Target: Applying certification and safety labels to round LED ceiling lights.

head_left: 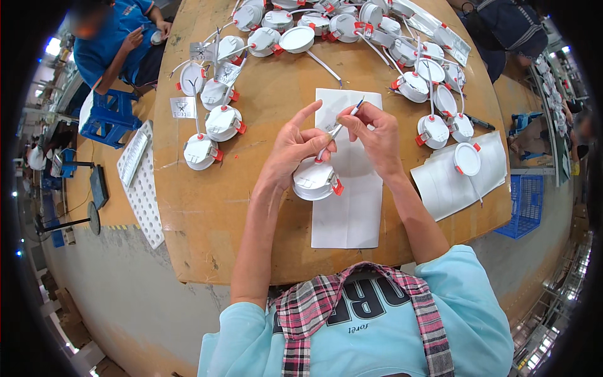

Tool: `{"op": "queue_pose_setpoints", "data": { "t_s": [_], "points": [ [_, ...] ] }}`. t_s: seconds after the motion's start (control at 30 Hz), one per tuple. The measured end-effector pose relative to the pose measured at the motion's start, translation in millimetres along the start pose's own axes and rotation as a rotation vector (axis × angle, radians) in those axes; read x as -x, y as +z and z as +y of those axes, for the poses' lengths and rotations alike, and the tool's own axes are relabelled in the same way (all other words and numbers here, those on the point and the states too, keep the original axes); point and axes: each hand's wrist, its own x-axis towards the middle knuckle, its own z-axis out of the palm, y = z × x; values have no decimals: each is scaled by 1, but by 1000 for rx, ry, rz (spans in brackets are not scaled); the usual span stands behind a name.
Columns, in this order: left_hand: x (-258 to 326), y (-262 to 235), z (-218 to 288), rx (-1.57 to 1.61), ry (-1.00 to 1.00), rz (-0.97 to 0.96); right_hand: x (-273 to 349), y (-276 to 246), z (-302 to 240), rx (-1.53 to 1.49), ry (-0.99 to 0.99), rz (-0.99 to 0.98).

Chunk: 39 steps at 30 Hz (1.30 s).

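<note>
My left hand (294,149) rests on a round white lamp housing with red clips (316,180) and pinches its white cable (331,136) near the lamp. My right hand (375,133) grips the same cable higher up, between thumb and fingers. The cable's free end with its bare wire tips (360,102) sticks up past my right hand. The lamp lies on a long white paper sheet (348,207) on the wooden table (213,213).
Several similar white lamps with red clips (223,122) lie across the table's far half and right side (433,131). White sheets (443,185) with one lamp (467,159) sit at right. A person in blue (116,41) sits at far left. A perforated white tray (143,185) hangs off the left edge.
</note>
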Motion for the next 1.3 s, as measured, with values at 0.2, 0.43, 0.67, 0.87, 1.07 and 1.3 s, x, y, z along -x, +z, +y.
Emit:
{"op": "queue_pose_setpoints", "data": {
  "t_s": [0.2,0.43,0.67,0.87,1.07,1.3],
  "points": [
    [1,8,2,13,-14,17,-2,-6,1,-93,11,-5],
    [-7,8,-9,-90,179,80,1,8,2,124,-126,19],
    [-5,24,-18,-207,242,237,-1,5,1,-84,70,34],
    [-8,15,-18,-118,299,377,0,5,-2,19,17,-35],
    [-5,7,-16,-201,279,365,4,10,-8,59,-26,-54],
    [-5,8,-13,-84,267,340,5,11,-5,16,31,-79]
  ]
}}
